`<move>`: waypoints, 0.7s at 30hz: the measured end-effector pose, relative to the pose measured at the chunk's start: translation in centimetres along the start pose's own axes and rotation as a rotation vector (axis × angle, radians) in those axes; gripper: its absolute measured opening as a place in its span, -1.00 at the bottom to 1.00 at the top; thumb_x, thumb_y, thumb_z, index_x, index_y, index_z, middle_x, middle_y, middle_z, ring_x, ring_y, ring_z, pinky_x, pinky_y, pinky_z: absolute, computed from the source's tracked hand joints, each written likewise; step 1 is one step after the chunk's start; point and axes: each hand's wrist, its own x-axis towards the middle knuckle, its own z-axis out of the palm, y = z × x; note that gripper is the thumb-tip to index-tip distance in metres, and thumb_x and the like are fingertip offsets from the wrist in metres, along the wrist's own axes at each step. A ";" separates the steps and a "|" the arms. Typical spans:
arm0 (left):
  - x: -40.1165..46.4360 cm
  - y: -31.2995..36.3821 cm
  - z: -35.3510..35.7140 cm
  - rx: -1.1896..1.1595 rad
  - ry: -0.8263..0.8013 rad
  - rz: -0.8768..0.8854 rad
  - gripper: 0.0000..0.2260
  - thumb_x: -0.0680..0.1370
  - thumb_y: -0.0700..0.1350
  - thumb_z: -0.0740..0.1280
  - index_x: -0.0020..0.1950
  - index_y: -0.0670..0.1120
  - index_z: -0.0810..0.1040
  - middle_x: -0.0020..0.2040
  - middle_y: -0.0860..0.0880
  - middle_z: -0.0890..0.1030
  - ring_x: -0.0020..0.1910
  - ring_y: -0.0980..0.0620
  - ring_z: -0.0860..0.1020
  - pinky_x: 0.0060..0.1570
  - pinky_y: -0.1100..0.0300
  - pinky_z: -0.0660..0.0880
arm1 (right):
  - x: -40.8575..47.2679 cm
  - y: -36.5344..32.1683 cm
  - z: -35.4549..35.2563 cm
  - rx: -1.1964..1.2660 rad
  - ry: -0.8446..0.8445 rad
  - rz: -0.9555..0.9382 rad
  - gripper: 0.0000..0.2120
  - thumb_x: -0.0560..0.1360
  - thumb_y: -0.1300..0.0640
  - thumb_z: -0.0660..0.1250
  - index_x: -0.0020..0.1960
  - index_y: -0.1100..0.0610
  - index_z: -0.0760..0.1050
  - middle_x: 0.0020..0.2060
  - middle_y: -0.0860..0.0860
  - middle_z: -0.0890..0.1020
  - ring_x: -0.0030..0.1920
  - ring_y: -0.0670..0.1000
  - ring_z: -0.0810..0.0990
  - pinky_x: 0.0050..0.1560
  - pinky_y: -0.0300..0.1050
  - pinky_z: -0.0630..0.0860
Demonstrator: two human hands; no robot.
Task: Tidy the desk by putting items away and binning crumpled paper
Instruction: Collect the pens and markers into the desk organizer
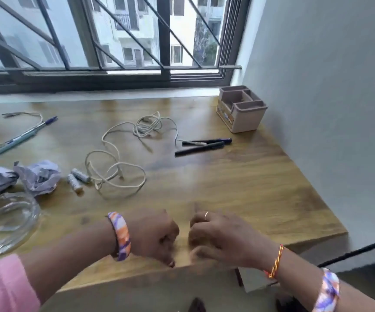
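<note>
At the far left of the wooden desk (238,188), near its front edge, a clear glass bowl (6,224) sits with two balls of crumpled paper (39,176) just behind it, one partly cut off by the frame. Farther back on that side lie a blue-capped pen (33,128) and a teal pencil (9,147), side by side and slanted, with a short cord (28,114) curling behind them. Just right of the paper, two small batteries (78,179) lie close together, touching the loops of a long white cable (119,170) that winds back toward the middle of the desk and ends in a tangle.

Near the front edge in the middle, the left hand (154,236), with a patterned wristband, rests on the wood with its fingers curled under; it holds nothing that can be seen. Just beside it, not touching, the right hand (218,237) wears a ring and has its fingers bent inward too, blurred, with nothing visible in them.

Behind the hands and to the right, two dark pens (201,146) lie close together, the cable's end crossing one. In the far right corner, against the wall, stands a beige desk organiser (241,109) with several open compartments.
</note>
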 end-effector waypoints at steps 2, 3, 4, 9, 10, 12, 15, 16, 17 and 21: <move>2.9 -0.1 -2.4 -0.048 -0.012 -0.035 -0.66 0.42 0.14 0.37 0.07 -0.05 0.51 0.00 -0.05 0.61 0.01 -0.06 0.53 -0.20 0.23 0.29 | 0.9 2.7 -1.8 -0.001 0.024 0.055 -0.89 0.46 0.04 0.30 -0.05 0.03 0.55 -0.02 -0.05 0.58 -0.07 0.04 0.54 -0.14 -0.12 0.40; 4.3 -0.4 -3.4 -0.027 0.006 -0.052 -0.62 0.44 0.15 0.35 0.15 -0.03 0.49 0.04 -0.03 0.60 0.05 -0.05 0.52 -0.14 0.22 0.31 | 1.4 4.3 -2.7 -0.004 0.056 0.094 -0.90 0.47 0.06 0.30 -0.05 0.04 0.56 -0.04 -0.06 0.58 -0.07 0.01 0.54 -0.16 -0.18 0.36; 5.5 -0.6 -4.3 0.010 0.035 -0.054 -0.59 0.46 0.16 0.33 0.22 -0.02 0.45 0.07 -0.02 0.59 0.08 -0.05 0.50 -0.10 0.20 0.33 | 1.8 5.8 -3.6 -0.003 0.077 0.143 -0.90 0.48 0.07 0.31 -0.05 0.05 0.57 -0.05 -0.06 0.58 -0.07 -0.02 0.54 -0.17 -0.23 0.31; 11.5 -2.4 -8.8 0.022 0.252 -0.136 -0.68 0.52 0.08 0.28 0.25 0.02 0.46 0.16 0.02 0.56 0.16 -0.03 0.50 -0.02 0.17 0.41 | 4.7 12.2 -6.1 -0.049 0.165 0.351 -0.81 0.51 0.05 0.26 0.10 0.03 0.53 0.10 -0.03 0.53 0.07 0.04 0.53 -0.12 -0.18 0.36; 12.8 -3.0 -9.6 0.035 0.340 -0.156 -0.70 0.53 0.03 0.28 0.24 0.02 0.46 0.18 0.01 0.53 0.16 -0.05 0.50 0.02 0.13 0.45 | 5.3 13.1 -6.5 -0.059 0.192 0.370 -0.77 0.52 0.05 0.24 0.16 0.03 0.50 0.18 -0.02 0.49 0.12 0.06 0.52 -0.05 -0.15 0.42; 15.4 -4.5 -10.8 0.065 0.494 -0.204 -0.70 0.52 -0.08 0.28 0.26 0.02 0.45 0.23 -0.03 0.48 0.17 -0.10 0.49 0.06 0.04 0.48 | 6.4 14.5 -7.2 -0.122 0.227 0.373 -0.69 0.54 0.07 0.21 0.28 0.03 0.43 0.34 0.01 0.39 0.24 0.09 0.47 0.13 -0.06 0.46; 19.0 -6.1 -11.8 0.046 0.456 -0.253 -0.65 0.53 -0.17 0.23 0.31 0.01 0.41 0.27 -0.07 0.46 0.21 -0.12 0.47 0.13 0.00 0.47 | 7.8 15.7 -8.2 -0.203 0.187 0.380 -0.61 0.54 0.14 0.20 0.36 0.03 0.36 0.39 0.04 0.35 0.29 0.12 0.42 0.21 0.02 0.45; 20.1 -6.5 -11.9 0.038 0.406 -0.252 -0.66 0.53 -0.17 0.22 0.31 0.01 0.41 0.26 -0.09 0.47 0.23 -0.12 0.46 0.15 0.01 0.46 | 8.1 15.9 -8.4 -0.218 0.173 0.365 -0.62 0.54 0.15 0.20 0.36 0.03 0.37 0.35 0.05 0.39 0.27 0.12 0.44 0.18 0.02 0.46; 21.1 -6.8 -12.1 0.040 0.363 -0.246 -0.67 0.53 -0.15 0.23 0.29 0.01 0.43 0.23 -0.10 0.49 0.22 -0.12 0.46 0.14 0.04 0.46 | 8.4 16.1 -8.5 -0.232 0.159 0.346 -0.62 0.54 0.16 0.19 0.35 0.02 0.38 0.29 0.06 0.43 0.23 0.13 0.45 0.15 0.02 0.46; 22.9 -6.7 -12.9 0.039 0.330 -0.230 -0.78 0.48 -0.01 0.33 0.07 -0.06 0.55 0.07 -0.14 0.57 0.09 -0.15 0.54 0.01 0.10 0.50 | 9.2 16.4 -8.5 -0.260 0.156 0.322 -0.69 0.52 0.12 0.23 0.26 0.03 0.48 0.18 0.12 0.45 0.17 0.16 0.44 0.06 0.02 0.46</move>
